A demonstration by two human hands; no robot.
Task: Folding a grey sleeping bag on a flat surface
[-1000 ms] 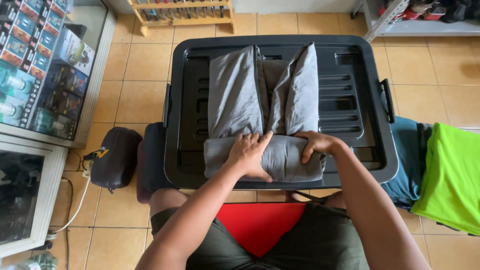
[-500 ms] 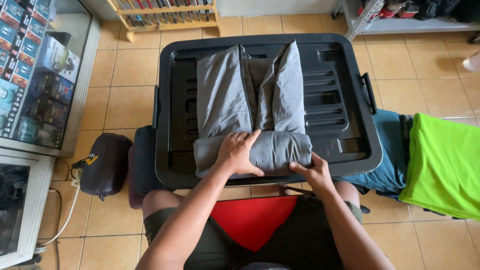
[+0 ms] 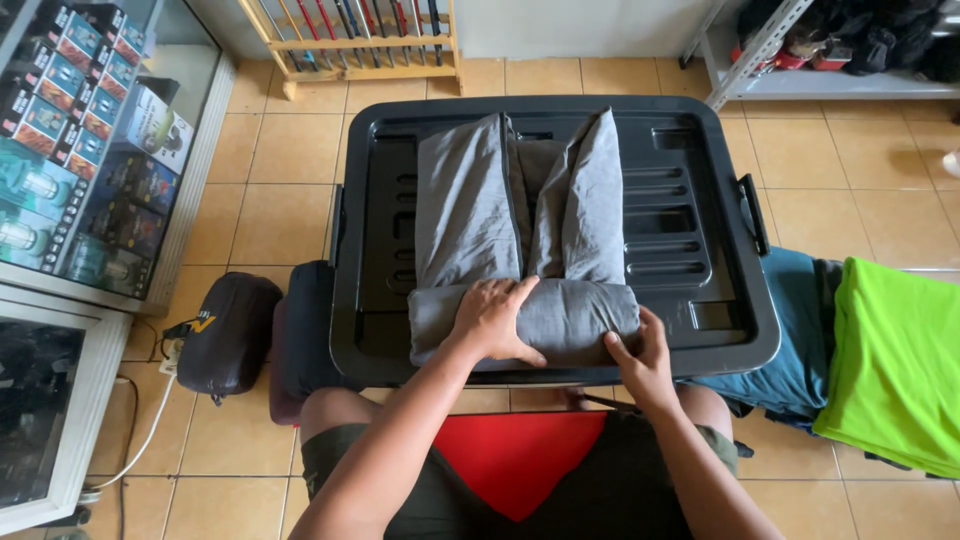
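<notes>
Your left hand (image 3: 497, 320) presses flat, open-palmed, on the rolled near end of the grey cloth trousers (image 3: 520, 250), roll lying left-to-right; right hand (image 3: 640, 357) seemingly pinches its near right edge

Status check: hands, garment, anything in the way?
Left hand flat on the grey roll. Right hand at its near edge. Roll on black lid, nothing blocking.

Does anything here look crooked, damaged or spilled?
Nothing stands out. The grey fabric garment lies straight on the black plastic bin lid, its near end rolled evenly under the left hand and right hand.
</notes>
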